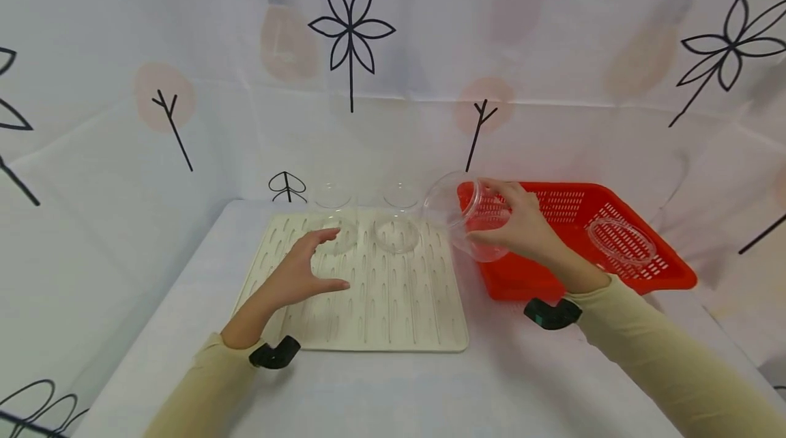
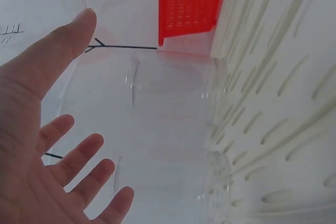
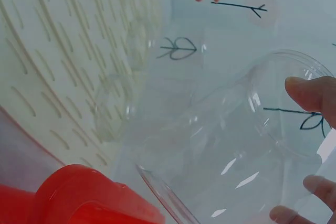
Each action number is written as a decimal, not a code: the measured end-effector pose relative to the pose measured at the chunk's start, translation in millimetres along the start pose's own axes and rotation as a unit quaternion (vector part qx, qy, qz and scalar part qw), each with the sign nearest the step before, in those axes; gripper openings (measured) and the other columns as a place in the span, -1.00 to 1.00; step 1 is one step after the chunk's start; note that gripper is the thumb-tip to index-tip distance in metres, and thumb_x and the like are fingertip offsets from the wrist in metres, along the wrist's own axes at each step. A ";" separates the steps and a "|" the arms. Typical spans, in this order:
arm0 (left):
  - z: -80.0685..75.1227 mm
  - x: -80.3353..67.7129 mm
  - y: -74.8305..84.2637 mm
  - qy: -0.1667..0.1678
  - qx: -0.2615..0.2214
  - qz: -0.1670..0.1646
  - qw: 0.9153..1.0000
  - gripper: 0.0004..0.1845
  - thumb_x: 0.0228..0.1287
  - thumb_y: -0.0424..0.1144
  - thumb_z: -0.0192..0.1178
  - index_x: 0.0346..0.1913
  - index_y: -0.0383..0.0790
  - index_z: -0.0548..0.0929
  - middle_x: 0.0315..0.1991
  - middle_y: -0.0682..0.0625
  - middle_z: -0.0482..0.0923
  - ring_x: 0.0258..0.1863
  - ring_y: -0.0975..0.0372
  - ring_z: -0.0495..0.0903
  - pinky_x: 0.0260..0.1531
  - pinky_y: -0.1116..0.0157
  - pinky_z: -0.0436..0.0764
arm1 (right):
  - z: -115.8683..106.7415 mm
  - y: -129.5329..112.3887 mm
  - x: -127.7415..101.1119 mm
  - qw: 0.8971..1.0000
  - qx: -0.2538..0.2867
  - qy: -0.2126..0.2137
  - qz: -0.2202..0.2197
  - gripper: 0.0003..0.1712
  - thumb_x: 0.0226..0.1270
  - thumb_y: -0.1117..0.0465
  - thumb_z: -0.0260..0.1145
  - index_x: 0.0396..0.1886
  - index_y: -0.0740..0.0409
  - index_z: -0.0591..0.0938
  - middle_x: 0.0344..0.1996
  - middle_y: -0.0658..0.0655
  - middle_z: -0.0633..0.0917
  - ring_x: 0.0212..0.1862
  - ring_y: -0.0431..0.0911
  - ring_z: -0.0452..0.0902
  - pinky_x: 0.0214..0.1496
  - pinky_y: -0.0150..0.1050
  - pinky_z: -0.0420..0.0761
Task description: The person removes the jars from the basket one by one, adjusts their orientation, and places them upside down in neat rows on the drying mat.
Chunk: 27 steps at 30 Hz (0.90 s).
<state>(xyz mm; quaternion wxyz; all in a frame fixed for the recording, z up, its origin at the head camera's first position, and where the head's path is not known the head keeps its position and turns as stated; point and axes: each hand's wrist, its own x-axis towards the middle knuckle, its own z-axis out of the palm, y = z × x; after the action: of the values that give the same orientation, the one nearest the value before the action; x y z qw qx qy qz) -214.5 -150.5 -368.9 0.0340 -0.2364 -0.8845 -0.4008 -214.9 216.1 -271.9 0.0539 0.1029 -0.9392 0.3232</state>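
My right hand [image 1: 486,214] grips a clear plastic jar [image 1: 462,214] lying tilted in the air, its mouth toward the left, over the gap between the cream drying mat [image 1: 393,301] and the red basket [image 1: 669,274]. In the right wrist view the thumb and fingers [image 3: 314,94] of that hand [image 3: 315,140] curl round the jar [image 3: 236,145]. My left hand [image 1: 324,259] hovers open over the mat, close to the left of two clear jars [image 1: 334,223] [image 1: 398,223] standing at its far edge. The left wrist view shows the spread fingers [image 2: 79,103] beside those jars [image 2: 168,93].
One more clear round piece [image 1: 621,241] lies in the red basket at the right. A white patterned cloth covers the table [image 1: 381,390] and hangs as walls behind and at both sides. The mat's front half is bare ribbed surface.
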 end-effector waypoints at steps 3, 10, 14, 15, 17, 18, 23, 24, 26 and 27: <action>4.8 9.6 8.6 -0.005 -0.010 0.017 1.000 -0.02 -0.15 -0.01 0.50 0.37 -0.09 0.21 0.27 -0.08 0.26 0.23 0.07 0.25 0.19 0.02 0.28 | 2.8 -2.3 1.7 1.000 -0.008 0.001 -0.009 0.03 -0.10 0.04 0.52 0.40 -0.08 0.20 0.29 0.25 0.21 0.26 0.23 0.00 -0.03 0.29 0.43; 16.7 30.1 29.8 -0.018 -0.026 0.042 0.999 -0.02 -0.12 0.00 0.48 0.38 -0.07 0.19 0.28 -0.08 0.22 0.23 0.07 0.25 0.18 0.04 0.30 | 11.8 -4.8 5.8 0.999 -0.019 0.003 -0.045 0.01 -0.13 0.08 0.54 0.37 -0.07 0.26 0.22 0.26 0.28 0.22 0.22 0.05 -0.02 0.31 0.38; 24.2 38.8 38.7 -0.016 -0.035 0.059 0.998 -0.02 -0.13 -0.02 0.49 0.38 -0.07 0.19 0.27 -0.04 0.21 0.21 0.10 0.26 0.17 0.09 0.32 | 17.6 -6.7 7.3 0.998 -0.031 -0.002 -0.051 0.03 -0.16 0.07 0.55 0.38 -0.05 0.27 0.19 0.28 0.29 0.22 0.25 0.04 0.03 0.37 0.28; 25.9 40.6 40.8 -0.013 -0.037 0.061 0.997 -0.02 -0.13 -0.02 0.49 0.38 -0.06 0.19 0.27 -0.03 0.21 0.20 0.12 0.26 0.17 0.11 0.32 | 18.7 -7.5 7.5 0.998 -0.035 -0.003 -0.050 0.03 -0.16 0.07 0.55 0.37 -0.04 0.27 0.19 0.28 0.30 0.22 0.26 0.04 0.04 0.38 0.27; 29.3 43.9 44.8 -0.011 -0.042 0.063 0.997 -0.02 -0.13 -0.01 0.49 0.38 -0.05 0.18 0.27 -0.02 0.21 0.20 0.14 0.26 0.16 0.13 0.33 | 20.6 -8.9 8.0 0.998 -0.040 -0.003 -0.049 0.03 -0.17 0.06 0.55 0.37 -0.03 0.28 0.18 0.29 0.30 0.23 0.27 0.04 0.05 0.40 0.22; 30.6 45.4 46.6 -0.011 -0.044 0.064 0.997 -0.02 -0.13 -0.02 0.49 0.38 -0.05 0.18 0.27 -0.02 0.20 0.20 0.14 0.26 0.16 0.14 0.34 | 21.5 -9.2 8.2 0.998 -0.043 -0.003 -0.047 0.02 -0.18 0.05 0.55 0.36 -0.04 0.29 0.18 0.28 0.30 0.23 0.27 0.04 0.05 0.40 0.21; 36.1 52.9 55.0 -0.008 -0.065 0.062 0.996 0.00 -0.12 -0.03 0.49 0.39 -0.05 0.15 0.28 -0.02 0.19 0.22 0.15 0.25 0.16 0.14 0.35 | 25.6 -12.1 8.0 0.997 -0.051 -0.004 -0.061 0.03 -0.22 0.05 0.56 0.35 -0.06 0.31 0.16 0.27 0.33 0.18 0.22 0.08 0.03 0.32 0.22; 36.7 54.3 56.7 -0.006 -0.069 0.064 0.996 0.01 -0.12 -0.03 0.49 0.40 -0.05 0.15 0.28 -0.02 0.18 0.22 0.15 0.25 0.15 0.14 0.35 | 26.8 -12.5 8.1 0.996 -0.053 -0.004 -0.066 0.03 -0.23 0.04 0.57 0.35 -0.07 0.32 0.15 0.26 0.34 0.17 0.21 0.09 0.02 0.29 0.23; 38.0 56.9 59.9 -0.004 -0.078 0.068 0.995 0.01 -0.13 -0.03 0.49 0.40 -0.04 0.14 0.28 -0.02 0.18 0.21 0.16 0.25 0.14 0.16 0.36 | 28.9 -13.6 7.9 0.996 -0.056 -0.005 -0.076 0.03 -0.24 0.05 0.57 0.34 -0.07 0.33 0.13 0.25 0.35 0.14 0.19 0.11 -0.01 0.25 0.23; 38.7 58.2 61.1 -0.003 -0.083 0.071 0.994 0.01 -0.13 -0.04 0.49 0.40 -0.04 0.13 0.28 -0.01 0.18 0.21 0.16 0.25 0.14 0.16 0.36 | 30.1 -14.3 7.8 0.995 -0.059 -0.005 -0.080 0.03 -0.25 0.05 0.58 0.33 -0.08 0.34 0.13 0.25 0.35 0.13 0.18 0.11 -0.02 0.23 0.23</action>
<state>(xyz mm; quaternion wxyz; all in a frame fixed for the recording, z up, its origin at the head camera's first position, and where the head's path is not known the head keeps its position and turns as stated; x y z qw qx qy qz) -233.8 -65.1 -338.2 0.0399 -0.3018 -0.8295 -0.4683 -220.3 185.2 -285.7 0.0807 0.1759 -0.9457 0.2612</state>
